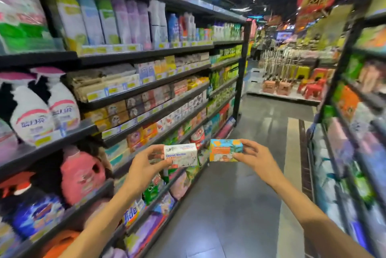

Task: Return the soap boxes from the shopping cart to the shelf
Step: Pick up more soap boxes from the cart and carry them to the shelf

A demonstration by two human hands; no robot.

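My left hand [144, 163] grips a white soap box [181, 155] with blue lettering by its left end. My right hand [253, 158] holds an orange and blue soap box [225, 150] by its right end. Both boxes are held side by side at chest height over the aisle, close to the long shelf [146, 86] on my left. That shelf carries rows of boxed soaps [133, 107] on its middle levels. The shopping cart is out of view.
Spray bottles [46, 107] and detergent jugs [81, 174] fill the near left shelves. A second shelf unit [355, 132] lines the right side. The grey aisle floor [250, 153] runs ahead to a display of plastic stools [300, 84].
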